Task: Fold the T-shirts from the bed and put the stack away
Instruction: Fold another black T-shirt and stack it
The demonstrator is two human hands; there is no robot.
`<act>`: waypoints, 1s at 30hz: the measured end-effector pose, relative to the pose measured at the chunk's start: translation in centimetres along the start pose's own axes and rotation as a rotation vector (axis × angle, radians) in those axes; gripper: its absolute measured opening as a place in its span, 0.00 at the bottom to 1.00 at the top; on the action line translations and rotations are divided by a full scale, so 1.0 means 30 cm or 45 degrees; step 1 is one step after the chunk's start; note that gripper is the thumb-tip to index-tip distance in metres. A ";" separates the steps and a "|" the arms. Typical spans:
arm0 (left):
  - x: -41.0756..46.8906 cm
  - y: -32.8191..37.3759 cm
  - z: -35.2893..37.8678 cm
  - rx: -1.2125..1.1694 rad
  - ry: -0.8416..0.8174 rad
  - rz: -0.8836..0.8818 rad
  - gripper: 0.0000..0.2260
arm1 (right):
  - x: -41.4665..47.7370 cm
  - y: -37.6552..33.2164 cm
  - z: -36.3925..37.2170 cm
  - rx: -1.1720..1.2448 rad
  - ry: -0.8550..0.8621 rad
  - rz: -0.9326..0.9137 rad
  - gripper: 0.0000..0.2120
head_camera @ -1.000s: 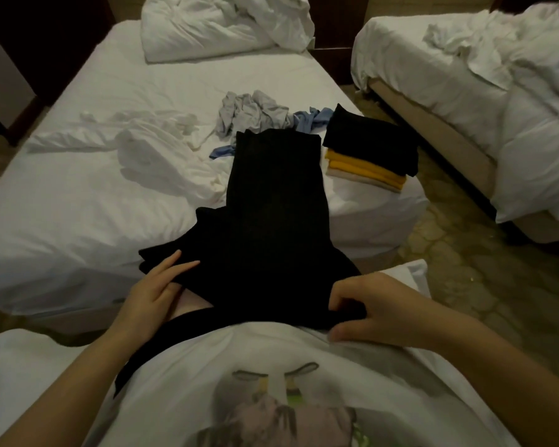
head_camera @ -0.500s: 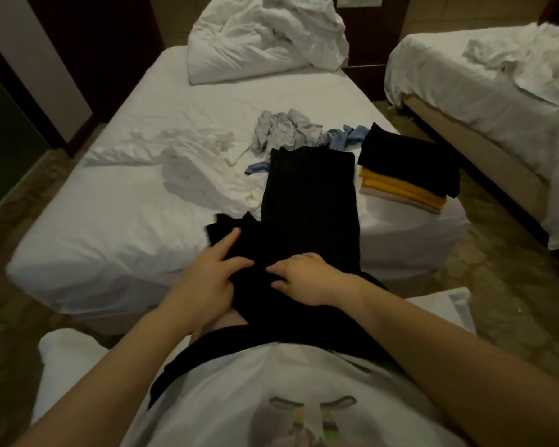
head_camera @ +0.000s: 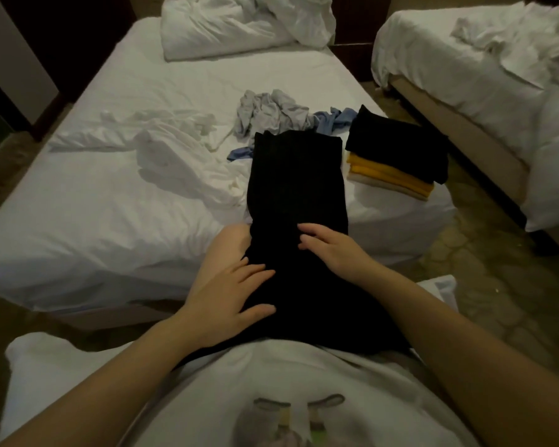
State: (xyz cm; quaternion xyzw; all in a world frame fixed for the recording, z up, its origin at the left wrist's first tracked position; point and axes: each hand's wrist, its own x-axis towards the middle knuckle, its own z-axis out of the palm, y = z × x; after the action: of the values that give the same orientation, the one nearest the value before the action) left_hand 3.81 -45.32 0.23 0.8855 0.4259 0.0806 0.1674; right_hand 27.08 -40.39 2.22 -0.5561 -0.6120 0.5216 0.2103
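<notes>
I sit facing the bed [head_camera: 110,221] with a black shirt [head_camera: 297,188] folded into a long narrow strip. Its near end lies over my lap and its far end reaches onto the mattress. My left hand [head_camera: 229,301] lies flat on the strip's left edge close to my body, fingers straight and spread, thumb out to the side. My right hand [head_camera: 333,250] rests on the cloth a little farther up, toward the right. Its fingers are relaxed and slightly bent, the tips touching the fabric and gripping nothing. My bare knee [head_camera: 233,240] shows just left of the strip, between the two hands.

The stack [head_camera: 397,156] sits on the bed's near right corner, just beside the strip's far end. It has a black piece on top, yellow under it and a pale one at the bottom. Behind the strip lie a crumpled grey shirt [head_camera: 268,114] and a blue shirt [head_camera: 336,119], both unfolded, the blue one partly tucked under the black cloth. A white shirt [head_camera: 181,166] sprawls to the left of the strip.

A rumpled duvet [head_camera: 239,24] is heaped at the head of the bed. A second bed [head_camera: 465,75] with loose white bedding stands to the right, across a strip of patterned floor [head_camera: 481,285].
</notes>
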 end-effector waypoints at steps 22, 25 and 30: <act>-0.035 -0.047 -0.004 0.098 -0.185 0.231 0.39 | -0.408 0.133 0.034 -0.681 0.075 -0.388 0.26; -0.032 -0.040 -0.001 0.123 -0.225 0.130 0.43 | -0.391 0.126 0.039 -0.710 0.168 -0.452 0.24; -0.031 -0.066 0.030 -0.057 -0.139 0.087 0.37 | -0.368 0.096 0.033 -0.411 0.195 -0.339 0.16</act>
State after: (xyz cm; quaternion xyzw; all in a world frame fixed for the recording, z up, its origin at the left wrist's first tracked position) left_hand 2.04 -45.11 -1.33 0.8986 0.3838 0.0472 0.2074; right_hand 30.82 -51.18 2.92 -0.5348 -0.7378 0.3407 0.2315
